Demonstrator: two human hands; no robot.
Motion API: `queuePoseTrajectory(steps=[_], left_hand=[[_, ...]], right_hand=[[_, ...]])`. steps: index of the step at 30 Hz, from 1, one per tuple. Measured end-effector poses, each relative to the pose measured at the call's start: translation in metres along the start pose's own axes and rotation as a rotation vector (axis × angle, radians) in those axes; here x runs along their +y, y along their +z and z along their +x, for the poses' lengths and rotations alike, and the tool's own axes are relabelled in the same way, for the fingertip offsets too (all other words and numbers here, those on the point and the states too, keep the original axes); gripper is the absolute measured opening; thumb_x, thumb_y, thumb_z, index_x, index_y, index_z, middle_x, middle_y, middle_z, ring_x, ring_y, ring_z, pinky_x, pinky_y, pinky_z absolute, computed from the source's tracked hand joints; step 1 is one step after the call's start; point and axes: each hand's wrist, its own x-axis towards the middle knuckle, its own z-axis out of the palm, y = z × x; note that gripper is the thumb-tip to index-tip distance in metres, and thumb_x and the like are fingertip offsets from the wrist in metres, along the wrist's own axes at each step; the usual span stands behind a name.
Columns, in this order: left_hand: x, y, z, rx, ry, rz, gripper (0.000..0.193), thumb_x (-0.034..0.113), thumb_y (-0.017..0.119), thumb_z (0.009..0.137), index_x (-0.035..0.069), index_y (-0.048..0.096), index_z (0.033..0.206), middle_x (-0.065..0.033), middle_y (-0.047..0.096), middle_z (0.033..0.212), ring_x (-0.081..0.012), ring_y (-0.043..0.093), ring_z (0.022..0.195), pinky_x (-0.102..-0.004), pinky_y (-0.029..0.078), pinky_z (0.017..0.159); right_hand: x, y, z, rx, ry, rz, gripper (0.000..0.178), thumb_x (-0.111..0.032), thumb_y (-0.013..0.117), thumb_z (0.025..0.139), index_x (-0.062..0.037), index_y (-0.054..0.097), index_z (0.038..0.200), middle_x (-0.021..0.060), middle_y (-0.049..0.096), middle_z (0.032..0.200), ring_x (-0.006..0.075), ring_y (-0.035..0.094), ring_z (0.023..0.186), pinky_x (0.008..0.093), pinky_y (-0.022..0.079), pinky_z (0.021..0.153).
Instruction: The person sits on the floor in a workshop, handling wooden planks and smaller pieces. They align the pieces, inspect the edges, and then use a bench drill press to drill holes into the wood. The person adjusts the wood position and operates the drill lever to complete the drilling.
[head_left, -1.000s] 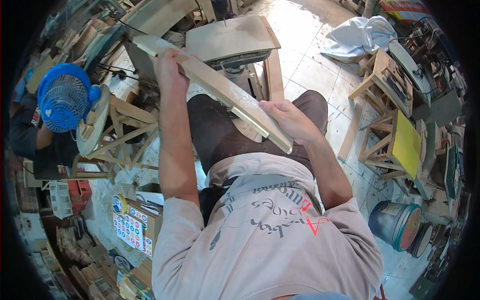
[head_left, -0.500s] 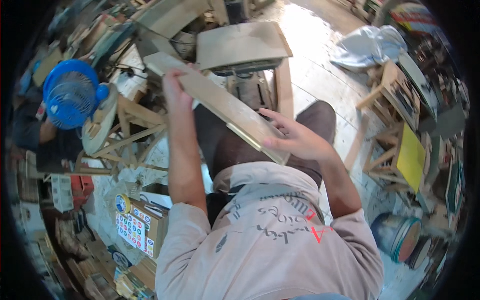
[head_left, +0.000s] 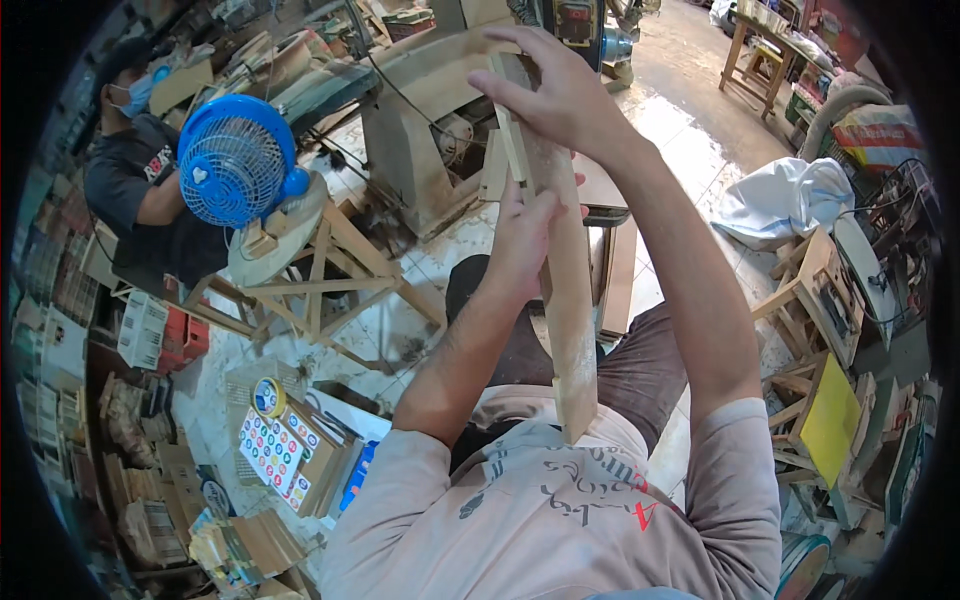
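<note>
A: The left hand [head_left: 522, 238] had the long board [head_left: 570, 320] firmly gripped, digits showing at both edges! And the right hand [head_left: 570, 105]?

B: Arched about the upper end, thumb and fingers spread wide; whether the fingertips pressed the wood, I couldn't tell.

A: Why hold it so?

B: Balance, I'd say. The left probably bore the weight partway along; the right was well placed to steady the top.

A: And the board lay where?

B: Lengthwise before the body, above the lap, its near end over the grey shirt [head_left: 570, 530].

A: How did it look?

B: Pale, narrow, flat wood, whitish scuffing down its face! A thin, lighter strip [head_left: 511, 135] ran by its left edge near the top.

A: Further out, on the left?

B: A blue fan [head_left: 228, 180] on a round-topped stool [head_left: 264, 271], presumably raised to blow at body height. A masked co-worker [head_left: 132, 185] was behind it.
</note>
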Motion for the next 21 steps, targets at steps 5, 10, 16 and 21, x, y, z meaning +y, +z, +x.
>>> queuePoseTrajectory(steps=[5, 10, 16, 21], left_hand=[[-0.008, -0.002, -0.001, 0.041, 0.057, 0.008, 0.04, 0.007, 0.052, 0.082, 0.004, 0.042, 0.121, -0.0125, 0.063, 0.106, -0.0206, 0.065, 0.078, -0.0332, 0.054, 0.063], [-0.027, -0.008, -0.001, 0.045, 0.051, 0.046, 0.044, 0.007, 0.054, 0.082, 0.005, 0.04, 0.124, -0.0122, 0.063, 0.102, -0.0202, 0.065, 0.077, -0.0334, 0.055, 0.063], [-0.028, -0.007, -0.005, 0.042, 0.072, 0.09, 0.041, 0.009, 0.055, 0.084, 0.005, 0.043, 0.123, -0.012, 0.06, 0.101, -0.0192, 0.065, 0.078, -0.0324, 0.055, 0.063], [-0.032, -0.009, -0.005, 0.049, -0.001, 0.222, 0.041, 0.033, 0.054, 0.092, 0.004, 0.05, 0.121, -0.0128, 0.059, 0.109, -0.0175, 0.065, 0.08, -0.0298, 0.055, 0.066]], right_hand=[[-0.006, 0.008, -0.012, 0.036, 0.088, 0.106, 0.056, -0.048, 0.056, 0.09, 0.0015, 0.061, 0.114, 0.0199, 0.064, 0.104, 0.0341, 0.062, 0.096, 0.0383, 0.048, 0.085], [-0.003, 0.01, -0.029, 0.045, 0.193, 0.173, 0.052, -0.046, 0.056, 0.09, 0.0, 0.062, 0.112, 0.018, 0.065, 0.1, 0.0328, 0.063, 0.091, 0.0377, 0.049, 0.082], [0.005, 0.018, -0.042, 0.086, 0.219, 0.222, 0.048, -0.043, 0.057, 0.091, -0.0001, 0.063, 0.11, 0.0163, 0.065, 0.099, 0.0308, 0.063, 0.087, 0.0368, 0.049, 0.079], [0.011, 0.019, -0.042, 0.101, 0.159, 0.102, 0.035, -0.03, 0.064, 0.091, -0.0005, 0.064, 0.109, 0.0061, 0.066, 0.097, 0.0142, 0.06, 0.085, 0.0277, 0.048, 0.079]])
